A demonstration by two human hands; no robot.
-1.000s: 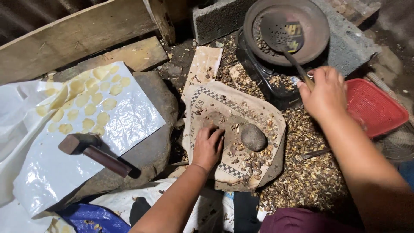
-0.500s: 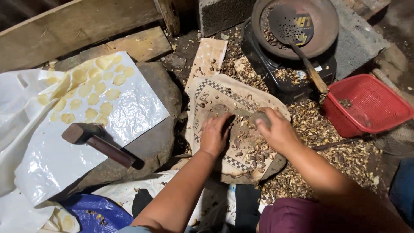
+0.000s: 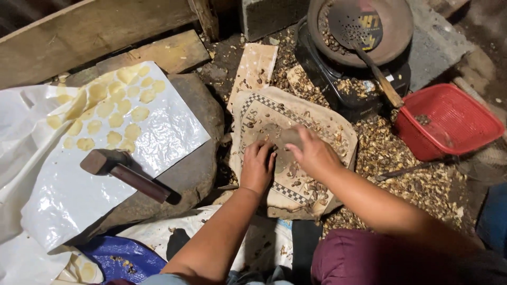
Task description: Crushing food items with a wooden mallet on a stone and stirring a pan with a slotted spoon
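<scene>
My left hand [image 3: 257, 166] rests on a checkered-edged cloth sack [image 3: 322, 121] littered with dark shell bits. Its fingers are curled with the tips pressed down, and whatever lies under them is hidden. My right hand [image 3: 312, 156] is just to the right, fingers wrapped over a small grey stone [image 3: 289, 138] that sits on the sack. The two hands nearly touch. Roasted nuts lie in a dark round pan [image 3: 393, 39] at the top, with a perforated ladle [image 3: 353, 22] resting in it.
The pan sits on a black stove [image 3: 338, 87]. A red plastic basket [image 3: 449, 121] stands at the right among scattered shells [image 3: 406, 174]. To the left, a wooden mallet [image 3: 124, 174] and several flattened yellow discs [image 3: 113, 113] lie on a white plastic sheet [image 3: 68, 200] over a large flat rock [image 3: 203, 137].
My right hand came down from near the ladle handle at the upper right and closed over the small stone on the sack. My left hand stayed on the sack.
</scene>
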